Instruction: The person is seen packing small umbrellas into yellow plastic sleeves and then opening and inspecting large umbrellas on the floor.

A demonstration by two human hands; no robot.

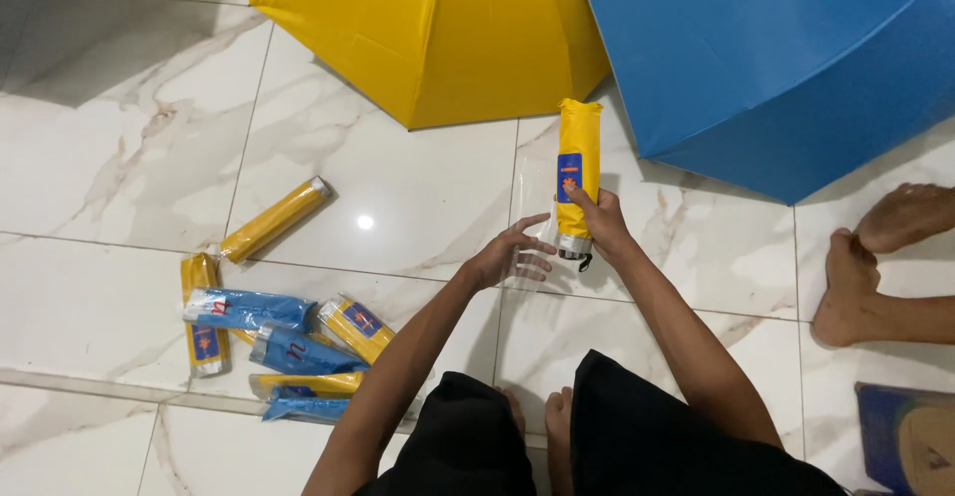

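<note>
My right hand [600,220] grips a folded yellow umbrella [578,148] in its yellow sleeve with a blue label, held upright above the floor, handle end down. My left hand [512,255] is just left of it, fingers apart, touching a clear plastic wrapper [533,202] that hangs beside the umbrella. Whether the left hand pinches the wrapper I cannot tell for sure. My knees and feet in black shorts are at the bottom.
Open yellow umbrella [438,28] and open blue umbrella [786,58] lie on the white marble tile floor [418,178] at the top. Several wrapped folded yellow and blue umbrellas [269,332] lie at left. Another person's feet [875,267] are at right, beside a blue object [900,436].
</note>
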